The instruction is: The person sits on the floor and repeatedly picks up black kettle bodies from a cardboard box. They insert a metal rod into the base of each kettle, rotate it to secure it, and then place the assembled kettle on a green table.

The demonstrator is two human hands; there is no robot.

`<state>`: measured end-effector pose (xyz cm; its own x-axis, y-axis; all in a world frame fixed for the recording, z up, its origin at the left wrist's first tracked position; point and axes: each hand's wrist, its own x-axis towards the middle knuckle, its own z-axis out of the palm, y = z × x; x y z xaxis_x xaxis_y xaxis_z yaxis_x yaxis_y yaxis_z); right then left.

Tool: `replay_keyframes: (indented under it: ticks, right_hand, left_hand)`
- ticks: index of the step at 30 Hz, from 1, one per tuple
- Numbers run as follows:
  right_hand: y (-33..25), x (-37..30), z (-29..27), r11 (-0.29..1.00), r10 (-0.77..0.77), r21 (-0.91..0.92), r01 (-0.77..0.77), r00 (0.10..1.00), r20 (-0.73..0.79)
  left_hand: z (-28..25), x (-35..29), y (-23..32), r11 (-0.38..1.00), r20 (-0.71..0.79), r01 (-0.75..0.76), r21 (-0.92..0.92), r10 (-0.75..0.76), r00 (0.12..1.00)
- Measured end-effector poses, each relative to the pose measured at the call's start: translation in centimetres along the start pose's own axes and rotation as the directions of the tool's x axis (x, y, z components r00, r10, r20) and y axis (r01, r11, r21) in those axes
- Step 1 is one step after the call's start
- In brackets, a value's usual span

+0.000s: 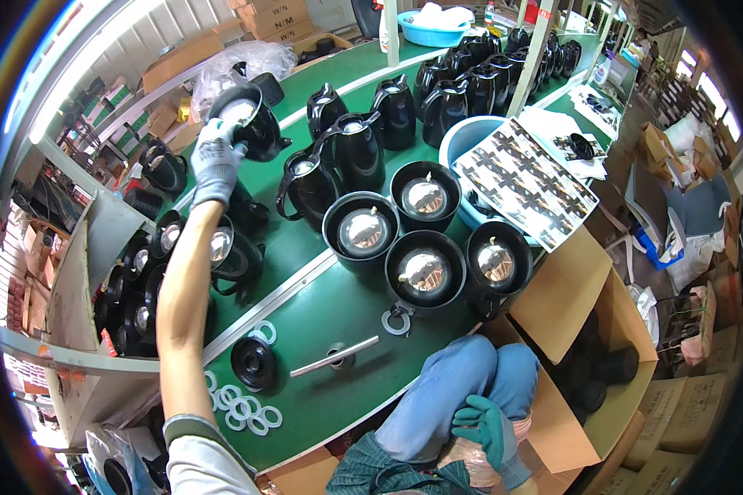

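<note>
My left hand (216, 161), in a white and grey knit glove, is closed on a black jug (260, 132) at the far left of the table. The jug is tilted, with its round opening toward me and a silver liner (238, 112) inside. Down by my knees, my right hand (485, 429) wears a green glove, its fingers loosely spread with nothing visible in them. Between my hands, several black jugs (425, 271) stand with their openings up, showing silver domes. Closed black jugs (362, 153) with handles stand behind them.
Several translucent rings (241, 408), a black round lid (254, 363) and a metal rod (334, 356) lie on the green table (305, 421). A printed sheet (524, 181) rests over a blue basin (458, 140). An open carton (565, 289) with black parts stands at the right.
</note>
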<state>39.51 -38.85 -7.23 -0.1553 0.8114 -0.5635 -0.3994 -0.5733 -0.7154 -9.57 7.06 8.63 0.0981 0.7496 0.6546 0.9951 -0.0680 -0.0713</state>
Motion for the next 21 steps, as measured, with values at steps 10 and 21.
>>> replay_keyframes:
  ticks: [10, 21]
  right_hand:
    - [-16.4, 0.6, 9.0, 0.165, -0.626, -0.573, 0.803, 0.534, 0.568]
    - [-14.0, -7.7, 3.6, 0.247, -0.524, -0.360, 0.900, 0.436, 0.732]
  left_hand:
    - [-26.8, -6.9, 6.8, 0.752, 0.141, -0.414, -0.513, 0.549, 0.824]
    - [-29.2, -18.5, 20.4, 0.283, 0.077, -0.219, -0.934, 0.756, 0.650]
